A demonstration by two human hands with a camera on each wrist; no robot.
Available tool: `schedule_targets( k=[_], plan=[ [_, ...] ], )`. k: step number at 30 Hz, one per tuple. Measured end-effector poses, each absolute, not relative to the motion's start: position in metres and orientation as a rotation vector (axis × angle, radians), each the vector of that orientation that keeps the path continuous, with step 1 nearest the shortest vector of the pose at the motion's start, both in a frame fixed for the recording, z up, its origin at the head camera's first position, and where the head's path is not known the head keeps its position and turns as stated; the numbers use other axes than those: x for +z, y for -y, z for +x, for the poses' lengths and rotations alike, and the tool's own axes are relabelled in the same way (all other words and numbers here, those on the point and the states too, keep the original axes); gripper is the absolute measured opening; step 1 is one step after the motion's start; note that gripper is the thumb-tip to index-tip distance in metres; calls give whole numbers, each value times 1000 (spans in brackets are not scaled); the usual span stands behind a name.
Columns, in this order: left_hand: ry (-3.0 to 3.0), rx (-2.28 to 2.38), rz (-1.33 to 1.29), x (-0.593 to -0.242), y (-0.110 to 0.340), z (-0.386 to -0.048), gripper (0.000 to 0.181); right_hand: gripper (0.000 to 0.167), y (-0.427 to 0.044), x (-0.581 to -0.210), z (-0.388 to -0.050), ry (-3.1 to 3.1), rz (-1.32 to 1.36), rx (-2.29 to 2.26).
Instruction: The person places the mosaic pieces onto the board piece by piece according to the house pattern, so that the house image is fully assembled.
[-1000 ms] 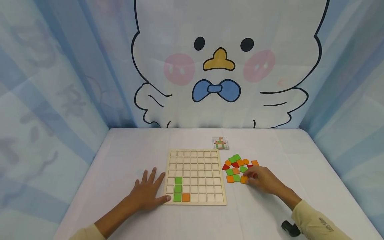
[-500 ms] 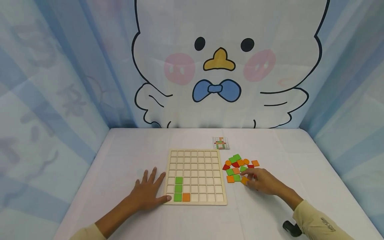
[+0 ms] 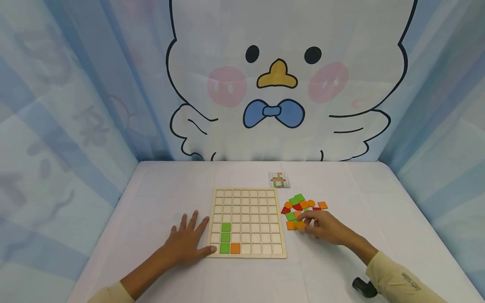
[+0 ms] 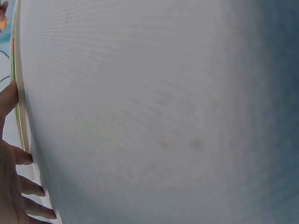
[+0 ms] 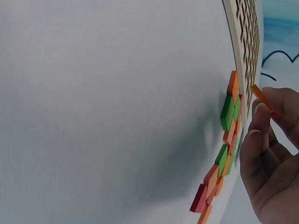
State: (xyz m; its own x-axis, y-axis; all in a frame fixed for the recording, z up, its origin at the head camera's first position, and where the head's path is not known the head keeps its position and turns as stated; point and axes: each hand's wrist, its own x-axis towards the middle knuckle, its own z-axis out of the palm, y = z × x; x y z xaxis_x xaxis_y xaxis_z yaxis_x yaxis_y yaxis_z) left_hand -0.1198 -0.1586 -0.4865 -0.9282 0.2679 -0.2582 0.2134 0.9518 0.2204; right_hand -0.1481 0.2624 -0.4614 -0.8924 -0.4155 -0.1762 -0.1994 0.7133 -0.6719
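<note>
A wooden grid board (image 3: 260, 217) lies on the table in the head view. In its lower left cells are a column of green square tiles (image 3: 225, 237) and one orange square tile (image 3: 235, 248). My left hand (image 3: 185, 245) rests with fingers spread at the board's left side, its thumb on the lower left corner. My right hand (image 3: 326, 227) pinches another orange square tile (image 5: 259, 95) between thumb and fingers, raised over the near side of the loose tiles (image 3: 294, 201). In the head view that hand hides some of them.
A small picture card (image 3: 279, 180) with a coloured grid pattern lies behind the board. Beside the right sleeve is a black object (image 3: 363, 288). The white table (image 3: 170, 181) ends at a curtain (image 3: 278, 139) printed with a cartoon bird.
My right hand has lifted the orange square tile from the near right of the loose tiles and moved it left. My left hand has stayed where it was.
</note>
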Motion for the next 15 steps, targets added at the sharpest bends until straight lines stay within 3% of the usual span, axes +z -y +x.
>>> schedule_targets(
  k=[15],
  plan=[
    [-2820, 276, 364, -483, 158, -119, 96, 28, -224, -457, -139, -2495, -549, -1076]
  ],
)
